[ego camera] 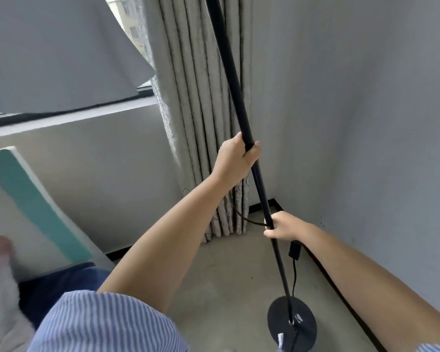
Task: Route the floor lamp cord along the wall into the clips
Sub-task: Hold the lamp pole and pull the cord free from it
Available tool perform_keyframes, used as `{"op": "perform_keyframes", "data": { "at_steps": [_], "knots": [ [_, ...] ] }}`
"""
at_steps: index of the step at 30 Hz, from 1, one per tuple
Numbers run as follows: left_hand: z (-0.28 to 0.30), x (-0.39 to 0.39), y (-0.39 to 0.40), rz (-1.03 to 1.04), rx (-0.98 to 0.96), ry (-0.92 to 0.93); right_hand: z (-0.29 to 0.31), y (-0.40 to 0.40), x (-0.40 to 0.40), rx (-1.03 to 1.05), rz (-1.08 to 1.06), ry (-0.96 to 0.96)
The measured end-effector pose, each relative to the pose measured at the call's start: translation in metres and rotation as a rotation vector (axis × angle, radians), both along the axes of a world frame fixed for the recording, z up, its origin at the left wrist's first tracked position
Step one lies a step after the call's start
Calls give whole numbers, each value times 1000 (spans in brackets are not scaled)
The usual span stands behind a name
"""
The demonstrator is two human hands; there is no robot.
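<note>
Striped cotton sleeve (99, 323), hands (236, 158) gripping slim black pole (235, 80), round base (292, 321)

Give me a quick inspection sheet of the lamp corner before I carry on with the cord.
Surface: bare grey floor, dark skirting along the walls.
Job's things: black lamp pole tilted, round base on the floor; clips: nothing seen.
Clutter: white and teal board leaning at left.
Grippers: left hand gripping the pole higher up; right hand gripping it lower down.
Cables: black cord with inline switch hanging beside the pole.
Surroundings: pleated curtain in the corner, window at left.
</note>
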State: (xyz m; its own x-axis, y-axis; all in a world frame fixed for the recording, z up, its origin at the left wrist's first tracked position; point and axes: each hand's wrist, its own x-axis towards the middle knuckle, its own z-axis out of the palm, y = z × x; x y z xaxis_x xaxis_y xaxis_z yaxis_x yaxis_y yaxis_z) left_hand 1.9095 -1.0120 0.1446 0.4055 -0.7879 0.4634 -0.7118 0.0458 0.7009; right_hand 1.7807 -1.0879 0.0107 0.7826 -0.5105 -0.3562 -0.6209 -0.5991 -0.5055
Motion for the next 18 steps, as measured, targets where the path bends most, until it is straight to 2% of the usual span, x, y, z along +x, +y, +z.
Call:
{"op": "perform_keyframes", "data": {
  "at_steps": [8,18],
  "knots": [
    [-17,89,-151,-58,117,55,-9,-134,98,-85,-147,14],
    [-31,163,-323,-77,245,82,-31,-305,181,-48,-139,20]
  ]
}}
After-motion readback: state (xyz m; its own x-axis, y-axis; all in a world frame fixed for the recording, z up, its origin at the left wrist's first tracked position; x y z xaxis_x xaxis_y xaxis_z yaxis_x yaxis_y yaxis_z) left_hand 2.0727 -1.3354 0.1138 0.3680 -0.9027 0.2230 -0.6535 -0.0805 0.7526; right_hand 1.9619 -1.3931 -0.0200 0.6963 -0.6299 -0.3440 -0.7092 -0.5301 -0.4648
